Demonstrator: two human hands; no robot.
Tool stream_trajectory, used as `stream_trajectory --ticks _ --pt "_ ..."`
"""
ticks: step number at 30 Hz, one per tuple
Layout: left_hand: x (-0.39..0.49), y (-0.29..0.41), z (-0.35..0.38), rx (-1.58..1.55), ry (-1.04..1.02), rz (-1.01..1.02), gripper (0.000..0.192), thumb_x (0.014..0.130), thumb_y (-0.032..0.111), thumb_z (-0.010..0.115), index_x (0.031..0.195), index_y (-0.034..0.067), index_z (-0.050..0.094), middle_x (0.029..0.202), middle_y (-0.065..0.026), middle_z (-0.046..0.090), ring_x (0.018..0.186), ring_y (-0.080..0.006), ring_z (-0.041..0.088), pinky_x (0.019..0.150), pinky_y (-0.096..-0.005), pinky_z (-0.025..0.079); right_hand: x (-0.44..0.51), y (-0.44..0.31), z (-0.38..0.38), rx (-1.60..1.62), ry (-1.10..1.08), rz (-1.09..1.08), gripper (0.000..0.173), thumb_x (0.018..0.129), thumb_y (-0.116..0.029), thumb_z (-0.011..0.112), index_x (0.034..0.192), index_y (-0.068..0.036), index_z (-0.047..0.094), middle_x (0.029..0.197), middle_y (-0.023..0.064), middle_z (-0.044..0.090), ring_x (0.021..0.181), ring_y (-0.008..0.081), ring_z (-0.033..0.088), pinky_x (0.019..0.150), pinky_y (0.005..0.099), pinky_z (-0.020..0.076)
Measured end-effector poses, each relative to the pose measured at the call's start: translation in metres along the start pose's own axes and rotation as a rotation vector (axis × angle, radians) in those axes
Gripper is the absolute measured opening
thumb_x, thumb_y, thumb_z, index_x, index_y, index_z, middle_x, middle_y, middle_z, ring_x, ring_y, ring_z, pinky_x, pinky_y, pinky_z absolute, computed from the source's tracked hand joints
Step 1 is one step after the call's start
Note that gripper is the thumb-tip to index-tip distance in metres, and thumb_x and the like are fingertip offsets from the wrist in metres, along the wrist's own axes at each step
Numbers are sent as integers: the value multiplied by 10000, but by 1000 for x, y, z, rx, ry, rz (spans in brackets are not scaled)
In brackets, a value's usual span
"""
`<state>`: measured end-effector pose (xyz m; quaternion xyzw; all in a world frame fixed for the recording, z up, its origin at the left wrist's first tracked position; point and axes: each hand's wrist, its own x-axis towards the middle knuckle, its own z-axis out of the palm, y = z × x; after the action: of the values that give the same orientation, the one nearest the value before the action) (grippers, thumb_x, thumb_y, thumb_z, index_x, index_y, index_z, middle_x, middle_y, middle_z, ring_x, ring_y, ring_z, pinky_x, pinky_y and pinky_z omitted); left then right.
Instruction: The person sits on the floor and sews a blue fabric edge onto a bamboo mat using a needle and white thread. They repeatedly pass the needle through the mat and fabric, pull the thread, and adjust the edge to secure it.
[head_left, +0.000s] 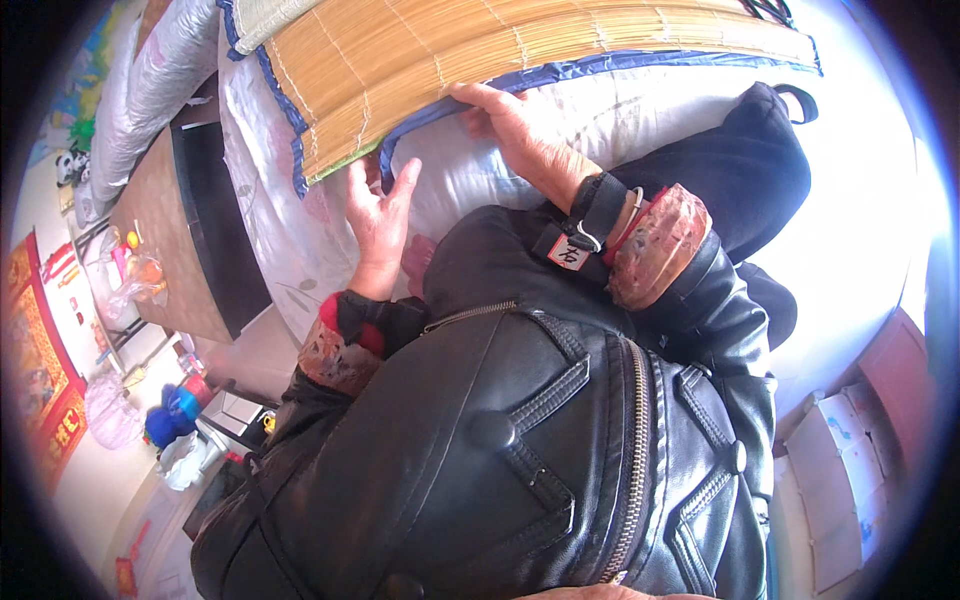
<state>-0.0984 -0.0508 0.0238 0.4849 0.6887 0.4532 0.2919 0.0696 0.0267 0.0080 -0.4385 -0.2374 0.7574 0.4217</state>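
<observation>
A straw-coloured slatted mat (420, 56) with white stitching and dark blue cloth edging (570, 71) spans the top of the view. Its near edge is pinched by my right hand (517, 135), thumb on top and fingers partly hidden beneath. Close to the mat's near left corner, my left hand (379, 217) is raised with thumb and fingers apart; its fingertips reach the edge by a green strip (349, 161), partly hidden, so a grip cannot be made out. The blue edging hangs down loose between my hands.
Under the mat lies a pale patterned bed cover (292, 247), with my bent legs in black trousers (720, 142) on it. A rolled, quilted silvery-white pad (161, 82) is at upper left. Left of the bed stand a brown table (169, 232) and a rack with bags. A white panelled cabinet (840, 480) is at lower right.
</observation>
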Motion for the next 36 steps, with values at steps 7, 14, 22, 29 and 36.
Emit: stream_trajectory --ticks 7,14,22,29,36 --pt "3 8 5 -224 60 -173 211 882 168 538 931 -18 625 775 -27 602 681 -81 507 673 -227 392 3 3 -1 26 -11 -12 288 711 -259 687 845 -8 644 706 90 605 618 156 549 596 278 452" --pt "6 -2 -8 -117 34 -57 211 887 167 519 912 -18 618 711 -11 574 641 -83 509 647 -228 388 3 3 5 -18 61 52 289 724 -269 668 859 -13 652 714 94 610 620 160 556 599 281 457" --pt "11 -11 -17 -92 -33 -89 198 881 152 526 871 -26 613 698 -29 572 610 -85 506 591 -223 395 -4 -1 7 -136 51 49 326 774 -309 594 925 -26 655 751 105 619 673 166 569 671 286 463" --pt "15 -20 -21 179 50 179 120 831 65 581 867 -45 613 685 -57 579 573 -122 522 550 -255 420 -1 3 7 -144 67 63 340 767 -310 603 906 -3 646 741 111 619 660 171 572 667 289 463" --pt "26 -26 -54 411 177 293 80 766 53 656 741 -13 617 658 -91 567 610 -190 535 571 -304 411 1 3 8 -126 106 81 335 745 -306 636 864 8 637 707 111 614 634 179 572 635 298 465"
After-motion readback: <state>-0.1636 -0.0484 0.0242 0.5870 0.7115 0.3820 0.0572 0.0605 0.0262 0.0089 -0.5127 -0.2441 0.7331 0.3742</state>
